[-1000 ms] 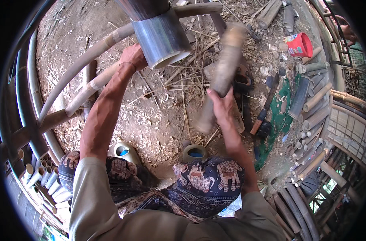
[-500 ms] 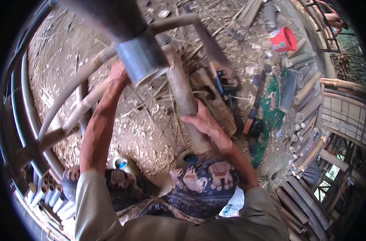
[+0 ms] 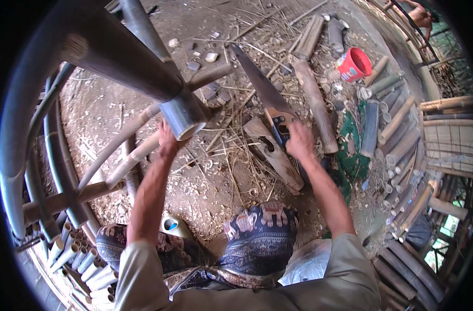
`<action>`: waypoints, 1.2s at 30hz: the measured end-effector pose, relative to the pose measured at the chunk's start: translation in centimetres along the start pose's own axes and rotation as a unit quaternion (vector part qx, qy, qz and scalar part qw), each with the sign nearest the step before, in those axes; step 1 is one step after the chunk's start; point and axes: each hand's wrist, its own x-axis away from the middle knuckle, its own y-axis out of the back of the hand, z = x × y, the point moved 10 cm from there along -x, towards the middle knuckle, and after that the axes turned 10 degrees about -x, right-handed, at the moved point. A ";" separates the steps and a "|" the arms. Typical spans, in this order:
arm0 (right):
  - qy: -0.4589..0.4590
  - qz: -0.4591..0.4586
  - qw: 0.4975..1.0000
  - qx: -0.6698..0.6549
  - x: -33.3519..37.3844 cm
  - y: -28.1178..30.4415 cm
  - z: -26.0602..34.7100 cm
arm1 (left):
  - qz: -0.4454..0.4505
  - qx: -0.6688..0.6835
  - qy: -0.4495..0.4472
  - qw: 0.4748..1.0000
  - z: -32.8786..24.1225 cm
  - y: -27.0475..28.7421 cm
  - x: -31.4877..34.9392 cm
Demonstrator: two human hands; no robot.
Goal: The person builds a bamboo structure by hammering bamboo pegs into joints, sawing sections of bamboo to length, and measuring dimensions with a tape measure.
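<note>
My right hand [image 3: 300, 141] is closed at the handle of a hand saw [image 3: 256, 78], whose dark blade points away to the upper left over the littered ground. My left hand [image 3: 169, 140] is at the cut end of a thick dark bamboo pole [image 3: 182, 116]. Its fingers go up against the pole's side and are partly hidden behind it. The pole slants in from the upper left with its hollow end toward me. Under the saw handle lies a split piece of bamboo [image 3: 273, 153]. A round wooden club [image 3: 315, 106] rests on the ground to the right.
Curved bamboo bars [image 3: 117, 137] form a frame at the left. A red bucket [image 3: 354, 65] stands at the far right, near stacked bamboo pieces [image 3: 400, 122] and a green cloth [image 3: 353, 155]. Short tubes [image 3: 73, 251] pile up at lower left. Another person's arm [image 3: 420, 15] shows at upper right.
My right hand has let go of the wooden club, which now lies at the right, and has taken the saw handle. My left hand stays by the pole's end; the view has shifted.
</note>
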 end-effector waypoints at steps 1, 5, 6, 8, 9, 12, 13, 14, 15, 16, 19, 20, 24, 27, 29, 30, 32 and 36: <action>0.017 0.024 0.998 -0.054 1.1 -1.3 1.2 | -0.012 0.075 0.036 0.996 -0.6 2.7 2.2; 0.039 0.017 0.995 -0.090 0.1 -1.4 2.7 | -0.198 0.346 0.173 0.901 3.1 11.1 12.2; 0.054 0.064 0.994 -0.073 -0.4 -1.2 2.1 | -0.291 0.404 0.167 0.851 2.6 13.8 14.1; 0.091 0.098 0.989 -0.057 -1.9 0.7 3.3 | -0.429 0.362 0.096 0.822 1.4 19.8 16.5; 0.095 0.007 0.990 -0.103 -2.2 4.4 3.2 | -0.396 0.350 0.088 0.845 0.0 21.1 15.5; -0.031 -0.106 0.955 -0.276 -1.8 13.0 3.3 | -0.325 0.361 0.131 0.864 -1.0 20.4 11.0; -0.020 -0.177 0.926 -0.334 -1.0 16.8 4.6 | -0.329 0.361 0.130 0.863 -1.2 20.1 9.4; -0.012 -0.244 0.889 -0.387 0.6 20.1 5.9 | -0.314 0.410 0.144 0.844 -1.2 18.9 7.8; 0.010 -0.288 0.862 -0.417 2.8 23.1 8.2 | -0.300 0.457 0.158 0.822 -1.0 18.2 7.0; 0.017 -0.278 0.854 -0.439 4.9 24.1 9.6 | -0.302 0.457 0.157 0.822 -1.0 18.5 6.9; 0.031 -0.241 0.830 -0.502 10.0 27.1 14.6 | -0.276 0.396 0.228 0.846 -1.4 18.7 7.3; 0.059 -0.272 0.824 -0.493 11.5 27.6 16.0 | -0.277 0.397 0.224 0.846 -1.8 19.1 7.3; 0.082 -0.253 0.833 -0.486 12.1 22.7 19.6 | -0.278 0.406 0.233 0.839 -2.1 18.5 7.0; 0.081 -0.238 0.841 -0.480 11.5 21.5 21.6 | -0.292 0.398 0.245 0.835 -1.3 18.8 7.2; 0.086 -0.244 0.839 -0.478 11.4 21.0 21.8 | -0.292 0.401 0.260 0.829 -1.4 18.9 7.3; 0.089 -0.252 0.840 -0.472 11.4 21.0 22.0 | -0.291 0.400 0.259 0.829 -1.4 18.9 7.3; 0.068 -0.226 0.852 -0.467 11.4 20.8 21.8 | -0.293 0.407 0.242 0.831 -1.7 18.9 7.2; 0.080 -0.207 0.859 -0.462 11.6 21.2 22.5 | -0.296 0.408 0.234 0.831 -1.2 18.3 7.1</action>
